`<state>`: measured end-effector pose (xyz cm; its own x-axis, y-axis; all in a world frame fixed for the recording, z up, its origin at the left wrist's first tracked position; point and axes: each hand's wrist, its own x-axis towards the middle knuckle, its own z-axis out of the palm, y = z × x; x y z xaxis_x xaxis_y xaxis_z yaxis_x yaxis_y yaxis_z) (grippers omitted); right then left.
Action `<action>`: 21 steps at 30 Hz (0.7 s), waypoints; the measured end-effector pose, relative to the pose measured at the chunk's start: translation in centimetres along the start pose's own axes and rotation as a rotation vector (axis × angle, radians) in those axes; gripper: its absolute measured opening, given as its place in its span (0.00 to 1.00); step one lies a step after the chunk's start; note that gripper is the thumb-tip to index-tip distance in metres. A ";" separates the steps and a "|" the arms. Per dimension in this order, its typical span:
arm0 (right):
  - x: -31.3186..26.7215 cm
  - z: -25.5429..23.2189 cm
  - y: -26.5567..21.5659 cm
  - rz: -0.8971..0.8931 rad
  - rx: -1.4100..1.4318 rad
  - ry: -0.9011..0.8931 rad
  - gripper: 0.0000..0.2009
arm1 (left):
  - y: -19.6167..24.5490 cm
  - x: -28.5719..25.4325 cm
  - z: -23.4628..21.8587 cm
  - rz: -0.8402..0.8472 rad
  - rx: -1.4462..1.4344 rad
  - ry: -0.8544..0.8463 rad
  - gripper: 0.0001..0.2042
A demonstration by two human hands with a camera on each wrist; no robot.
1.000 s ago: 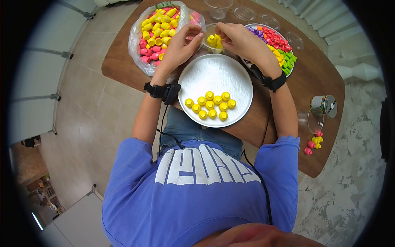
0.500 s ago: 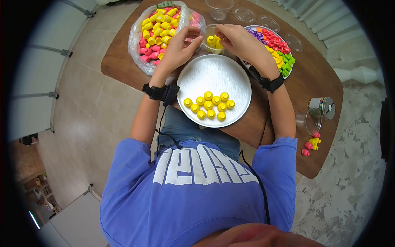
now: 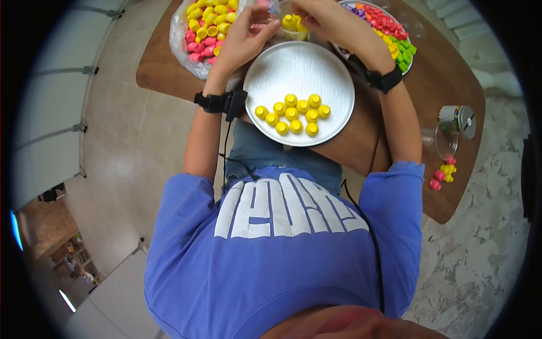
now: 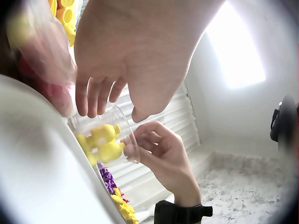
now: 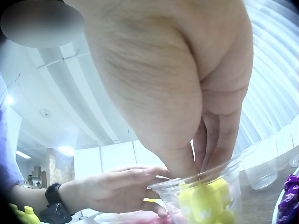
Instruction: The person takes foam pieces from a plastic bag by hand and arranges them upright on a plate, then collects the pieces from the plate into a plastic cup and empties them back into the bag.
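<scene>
At the table's far side stands a clear plastic cup (image 3: 294,35) with several yellow bottle-shaped pieces (image 5: 205,200) inside; one bears a printed letter. My right hand (image 3: 333,21) reaches over the rim from the right, its thumb and fingers pinching down at a yellow piece in the cup. On the cup's other side, my left hand (image 3: 247,37) is held with loose, nearly straight fingers (image 4: 93,98) close to the wall. Nearer my body, a round white tray (image 3: 282,68) carries several more yellow pieces (image 3: 291,114), standing upright with their narrow ends up.
Left of the cup lies an open plastic bag (image 3: 182,53) full of yellow and pink pieces. A plate (image 3: 407,63) of purple, red, yellow and green wrapped bits is at the right. Further right are a lidded jar (image 3: 464,122), a tipped clear cup (image 3: 446,140) and several loose pieces (image 3: 440,175).
The head view has tilted, so the table sits higher in the frame. Both hands stay at the cup, and the pieces on the tray keep their layout.
</scene>
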<state>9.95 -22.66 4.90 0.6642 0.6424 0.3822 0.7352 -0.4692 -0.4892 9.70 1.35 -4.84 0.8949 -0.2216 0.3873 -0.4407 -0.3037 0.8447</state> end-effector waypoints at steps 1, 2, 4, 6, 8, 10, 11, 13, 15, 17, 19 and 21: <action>0.1 -0.1 -0.1 0.008 0.015 -0.001 0.10 | 1.0 -0.2 -0.2 -0.014 0.004 -0.009 0.27; 0.2 0.0 0.1 0.007 -0.021 -0.023 0.10 | 2.6 -0.3 -0.2 -0.102 -0.005 -0.046 0.28; 0.2 0.0 0.4 -0.018 -0.055 -0.025 0.09 | 4.0 -0.3 -0.2 -0.160 -0.039 -0.090 0.31; -0.3 -0.4 0.1 -0.031 -0.057 0.004 0.08 | 5.1 -0.4 -0.1 -0.207 -0.034 -0.109 0.33; -0.4 -0.6 0.3 -0.048 -0.061 0.033 0.08 | 5.7 -0.3 0.0 -0.251 -0.027 -0.125 0.34; -0.2 -0.8 1.0 -0.112 -0.065 0.027 0.08 | 5.9 0.0 0.1 -0.251 -0.081 -0.164 0.39; -0.2 -1.0 1.0 -0.111 -0.065 0.028 0.08 | 6.1 0.2 0.2 -0.251 -0.080 -0.165 0.39; -0.3 -1.5 0.8 -0.116 -0.075 0.041 0.08 | 6.6 0.6 0.3 -0.287 -0.056 -0.234 0.44; -0.4 -1.9 0.5 -0.121 -0.076 0.053 0.08 | 5.3 1.2 0.7 -0.230 -0.097 -0.256 0.46; -0.5 -2.5 0.0 -0.130 -0.081 0.066 0.08 | 5.0 1.7 1.1 -0.169 -0.137 -0.277 0.48; -0.8 -3.1 -0.8 -0.118 -0.123 0.111 0.08 | 5.0 2.2 1.4 -0.112 -0.120 -0.270 0.49; -0.8 -3.6 -1.0 -0.112 -0.146 0.117 0.08 | 4.8 2.7 1.5 -0.079 -0.022 -0.271 0.49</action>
<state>9.11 -24.88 7.88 0.5819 0.6249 0.5204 0.8116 -0.4868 -0.3229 9.93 -2.11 -0.27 0.8741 -0.4384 0.2092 -0.3657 -0.3106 0.8774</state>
